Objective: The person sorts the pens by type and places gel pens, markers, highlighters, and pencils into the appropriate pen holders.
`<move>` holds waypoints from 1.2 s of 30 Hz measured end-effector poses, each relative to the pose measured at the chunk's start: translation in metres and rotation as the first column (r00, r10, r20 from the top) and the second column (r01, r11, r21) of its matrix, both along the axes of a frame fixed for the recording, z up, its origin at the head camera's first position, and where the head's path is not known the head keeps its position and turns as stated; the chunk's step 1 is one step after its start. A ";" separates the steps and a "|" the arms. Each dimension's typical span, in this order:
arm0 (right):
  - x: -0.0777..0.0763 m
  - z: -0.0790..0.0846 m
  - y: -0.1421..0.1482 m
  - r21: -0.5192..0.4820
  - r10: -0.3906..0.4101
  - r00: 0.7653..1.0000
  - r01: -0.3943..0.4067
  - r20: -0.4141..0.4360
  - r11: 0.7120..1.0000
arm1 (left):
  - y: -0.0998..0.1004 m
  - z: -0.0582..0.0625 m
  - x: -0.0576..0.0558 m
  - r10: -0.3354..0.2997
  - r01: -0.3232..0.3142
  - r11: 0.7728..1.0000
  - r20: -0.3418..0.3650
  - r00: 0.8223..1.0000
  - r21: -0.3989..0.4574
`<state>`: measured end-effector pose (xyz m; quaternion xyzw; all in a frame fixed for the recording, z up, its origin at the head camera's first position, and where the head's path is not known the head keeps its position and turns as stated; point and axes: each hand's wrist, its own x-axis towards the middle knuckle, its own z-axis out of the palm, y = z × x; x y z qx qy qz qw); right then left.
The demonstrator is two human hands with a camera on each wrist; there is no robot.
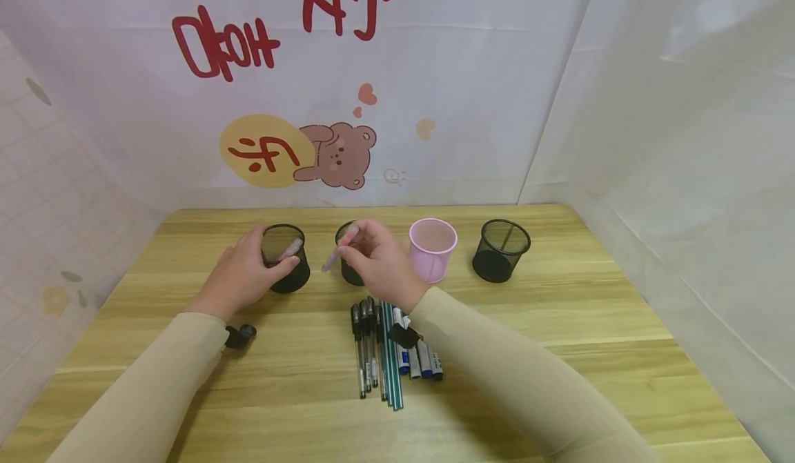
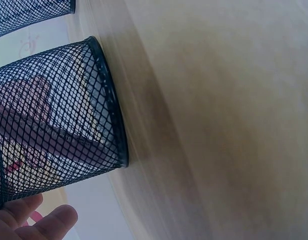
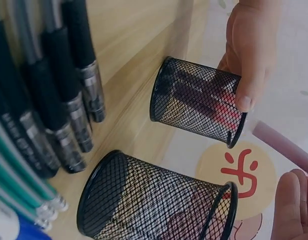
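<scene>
My left hand (image 1: 241,271) holds the leftmost black mesh pen cup (image 1: 293,280) by its side, thumb at the front and fingers behind. Inside that cup leans a mauve, pen-shaped marker (image 2: 48,137), seen through the mesh in the left wrist view. My right hand (image 1: 386,264) pinches a similar pink and mauve marker (image 1: 330,260) between thumb and fingers, tilted with its lower end to the left. In the head view it overlaps a second black mesh cup (image 1: 352,275), which my right hand partly hides. The held marker's tip (image 3: 266,132) is near the left cup's rim in the right wrist view.
A pink mesh cup (image 1: 430,259) and another black mesh cup (image 1: 500,250) stand to the right. In front lie several black-capped pens (image 1: 365,342), green striped pencils (image 1: 391,373) and whiteboard markers (image 1: 425,361), partly under my right wrist. A white printed cloth (image 1: 472,104) hangs behind the wooden table.
</scene>
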<state>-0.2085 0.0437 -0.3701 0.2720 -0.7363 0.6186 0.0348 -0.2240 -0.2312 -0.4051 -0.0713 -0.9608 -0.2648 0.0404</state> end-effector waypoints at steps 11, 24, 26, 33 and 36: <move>-0.003 0.004 -0.017 -0.033 -0.051 0.997 0.049 -0.054 0.998 | 0.001 0.003 0.001 -0.004 0.004 1.000 0.012 1.000 0.004; -0.009 0.002 -0.043 -0.037 -0.079 0.994 0.077 -0.076 0.996 | 0.000 0.002 0.000 0.007 -0.007 1.000 0.033 0.999 0.007; -0.009 0.002 -0.046 -0.033 -0.076 0.994 0.073 -0.077 0.997 | 0.000 0.002 0.000 0.008 -0.008 1.000 0.036 0.999 0.009; -0.008 0.001 -0.052 0.021 -0.091 0.994 0.093 -0.064 0.995 | -0.002 -0.001 -0.002 0.005 -0.006 1.000 0.027 1.000 0.019; -0.008 0.002 -0.054 0.029 -0.093 0.994 0.095 -0.065 0.995 | -0.001 -0.001 -0.002 0.004 -0.005 1.000 0.023 1.000 0.019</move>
